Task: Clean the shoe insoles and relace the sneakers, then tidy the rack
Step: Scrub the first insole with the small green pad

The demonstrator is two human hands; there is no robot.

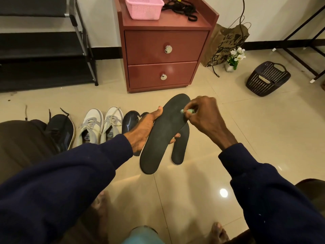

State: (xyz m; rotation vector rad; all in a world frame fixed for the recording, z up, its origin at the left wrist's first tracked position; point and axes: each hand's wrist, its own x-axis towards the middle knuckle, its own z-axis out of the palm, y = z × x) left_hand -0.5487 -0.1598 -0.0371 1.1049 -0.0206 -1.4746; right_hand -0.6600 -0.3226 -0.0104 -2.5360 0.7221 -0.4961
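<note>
We see a matt black insole (163,134), glossy cream floor tiles (246,131) carrying a bright glare spot, a smooth reddish wood-look cabinet (165,44) with shiny metal knobs (168,49), a pink plastic mesh basket (144,7) and a printed brown paper bag (223,46).

Warm indoor light, moderately bright, from overhead: a round glare spot on the glossy floor (223,192) with a broad sheen beside it. Soft shadow under the cabinet (163,50). Rack (40,44) shelves dim (detail lost). Verticals bow at the frame edges; sleeves (70,173) and bottom border are soft.
</note>
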